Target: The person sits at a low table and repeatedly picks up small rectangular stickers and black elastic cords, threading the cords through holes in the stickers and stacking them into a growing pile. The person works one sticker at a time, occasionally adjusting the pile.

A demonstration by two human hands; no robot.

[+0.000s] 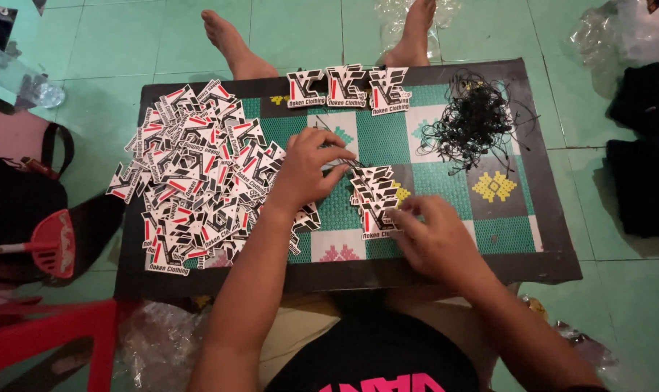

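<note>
thin black string [342,161] pinched by left hand [308,170]; tag stack [375,203] steadied under right hand [431,236] fingertips; stack could be toppled if string is tugged

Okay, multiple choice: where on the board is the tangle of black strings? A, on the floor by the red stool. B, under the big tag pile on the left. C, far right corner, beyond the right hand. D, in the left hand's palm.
C: the black strings lie heaped at the board's far right, beyond the right hand and apart from the tag pile on the left.
</note>
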